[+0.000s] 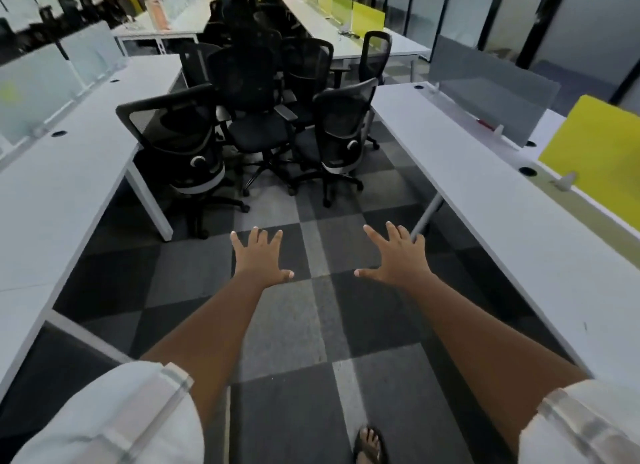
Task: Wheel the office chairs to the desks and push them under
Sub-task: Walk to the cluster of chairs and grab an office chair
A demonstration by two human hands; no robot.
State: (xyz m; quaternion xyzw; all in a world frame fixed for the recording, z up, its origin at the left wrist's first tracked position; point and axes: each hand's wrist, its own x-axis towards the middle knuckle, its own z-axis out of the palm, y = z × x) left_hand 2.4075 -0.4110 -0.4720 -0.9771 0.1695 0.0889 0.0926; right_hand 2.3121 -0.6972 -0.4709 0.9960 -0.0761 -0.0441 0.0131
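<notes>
Between two long white desks, an aisle of grey checkered carpet (311, 325) is seen from above. Both arms are extended forward over the carpet. The left hand (261, 259) is held flat, fingers straight and spread, with nothing gripped. The right hand (398, 259) is held the same way, fingers splayed and empty. The two hands are kept apart, side by side, near the aisle's middle, and no chair is touched.

At the far end of the aisle, black mesh chairs (256, 117) are clustered together, well apart from the hands. The left chair (180, 144) is stood just beside the corner of the left desk (52, 193), its back turned to the viewer. The right chair (343, 131) is stood near the far end of the right desk (502, 214). More chairs are crowded behind them between farther desks.

Frosted dividers (38, 89) are mounted along the left desk; a grey divider (491, 92) and a yellow divider (595, 151) are mounted along the right desk. A sandalled foot (370, 444) is visible at the near edge.
</notes>
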